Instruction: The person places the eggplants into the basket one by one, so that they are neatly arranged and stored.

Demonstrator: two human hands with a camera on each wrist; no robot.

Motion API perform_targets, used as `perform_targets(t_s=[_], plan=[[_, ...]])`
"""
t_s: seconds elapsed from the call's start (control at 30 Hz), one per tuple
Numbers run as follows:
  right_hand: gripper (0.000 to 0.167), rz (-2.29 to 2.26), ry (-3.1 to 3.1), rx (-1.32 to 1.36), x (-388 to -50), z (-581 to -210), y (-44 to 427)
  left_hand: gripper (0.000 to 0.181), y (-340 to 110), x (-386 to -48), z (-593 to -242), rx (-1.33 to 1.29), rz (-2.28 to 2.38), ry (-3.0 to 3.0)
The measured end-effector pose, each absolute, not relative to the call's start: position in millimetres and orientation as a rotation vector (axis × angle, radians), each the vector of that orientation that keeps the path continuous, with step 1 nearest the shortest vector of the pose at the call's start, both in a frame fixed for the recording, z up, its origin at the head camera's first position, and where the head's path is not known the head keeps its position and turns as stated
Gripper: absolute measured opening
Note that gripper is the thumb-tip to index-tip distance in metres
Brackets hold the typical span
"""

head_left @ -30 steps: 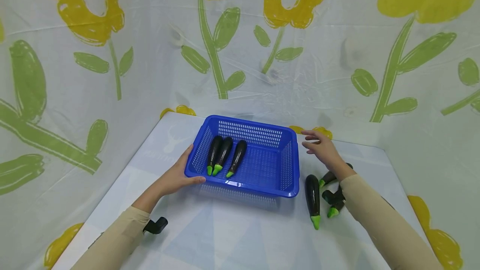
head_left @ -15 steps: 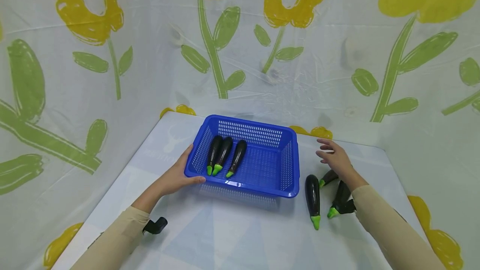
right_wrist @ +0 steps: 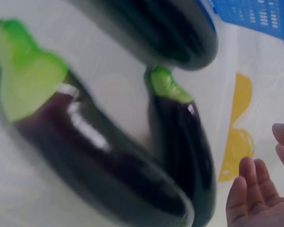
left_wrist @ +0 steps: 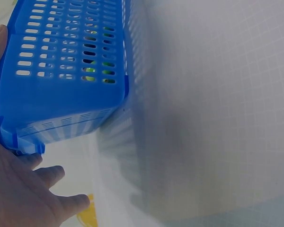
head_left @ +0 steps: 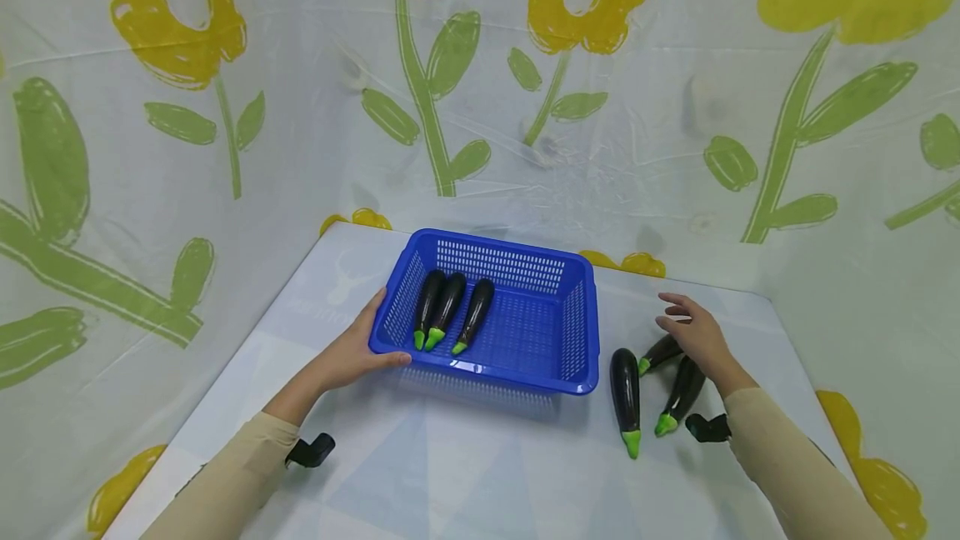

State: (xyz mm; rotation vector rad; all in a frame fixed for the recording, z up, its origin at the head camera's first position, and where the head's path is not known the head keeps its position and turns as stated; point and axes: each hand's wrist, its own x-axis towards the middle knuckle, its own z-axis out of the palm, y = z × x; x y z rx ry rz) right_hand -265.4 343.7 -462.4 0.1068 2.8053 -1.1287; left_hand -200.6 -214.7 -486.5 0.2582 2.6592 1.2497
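A blue plastic basket [head_left: 517, 336] stands on the table, with three dark eggplants [head_left: 476, 311] lying side by side in its left half. My left hand [head_left: 347, 358] rests on its near left corner, the thumb along the front rim and the fingers extended beside the left wall. To the right of the basket lie three more eggplants: one apart [head_left: 624, 390], a second [head_left: 683, 388] and a third [head_left: 662, 352] close together. Above the far part of that pair hovers my right hand [head_left: 697, 333], holding nothing, fingers loosely bent. It hides part of the farther eggplants.
A white table covering [head_left: 435, 465] with pale blue triangles lies underneath. Flower-printed white sheeting [head_left: 637, 140] rises behind and at both sides. Black wrist mounts [head_left: 311, 450] stick out below the sleeves. The basket's back edge is close to the rear sheeting.
My right hand has moved rightward and toward me, from beside the basket's right rim to over the loose eggplants. The left hand and basket have stayed in place.
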Motion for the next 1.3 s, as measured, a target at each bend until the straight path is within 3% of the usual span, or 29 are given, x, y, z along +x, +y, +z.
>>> perform_targets(t_s=[0.4, 0.67, 0.9, 1.3], plan=[[0.059, -0.93, 2.986, 0.188, -251, -474, 365, 0.129, -215, -200, -487, 0.242, 1.238, 2.667], [0.074, -0.884, 2.964, 0.408, -247, -485, 370, 0.129, -216, -201, -487, 0.242, 1.244, 2.67], [0.08, -0.876, 2.912, 0.443, -250, -491, 369, 0.129, -215, -201, -488, 0.245, 1.247, 2.66], [0.068, -0.898, 2.909, 0.43, -254, -494, 363, 0.13, -214, -201, -486, 0.25, 1.262, 2.653]])
